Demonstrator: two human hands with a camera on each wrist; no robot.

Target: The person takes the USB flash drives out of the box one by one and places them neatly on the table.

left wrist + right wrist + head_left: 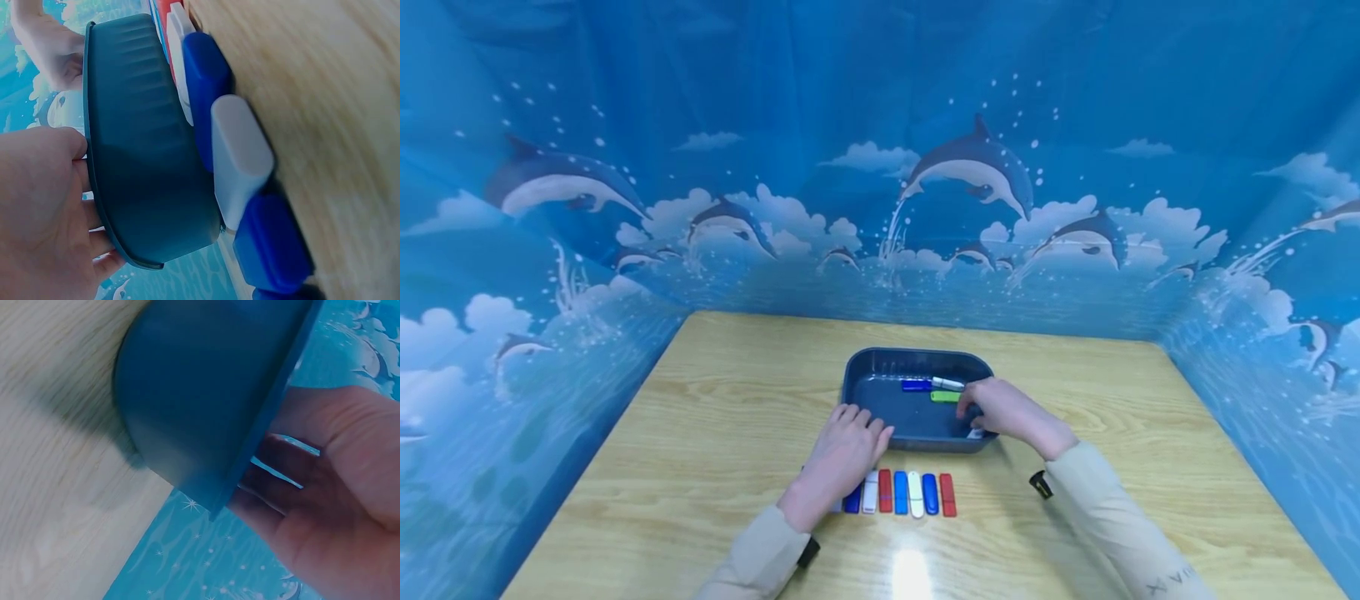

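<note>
A dark blue-grey plastic tray (pixel 898 421) stands on the table. My left hand (pixel 844 446) rests over its near left corner, fingers reaching past the rim. At the right side, my right hand (pixel 1003 410) reaches over the rim with bent fingers, thumb and index apart. Beside its thumb lies a small whitish piece (pixel 975 433), partly covered. Farther inside are a blue USB stick (pixel 916 386), a silver one (pixel 947 384) and a green one (pixel 944 397). No held item shows in the right hand, though its fingertips are partly hidden by the tray in the right wrist view.
In front of the tray runs a row of several USB sticks, among them a red one (pixel 948 495), a cream one (pixel 916 494) and a blue one (pixel 901 493). My left forearm covers its left end. A dolphin-print curtain (pixel 880 283) surrounds the wooden table (pixel 730 400).
</note>
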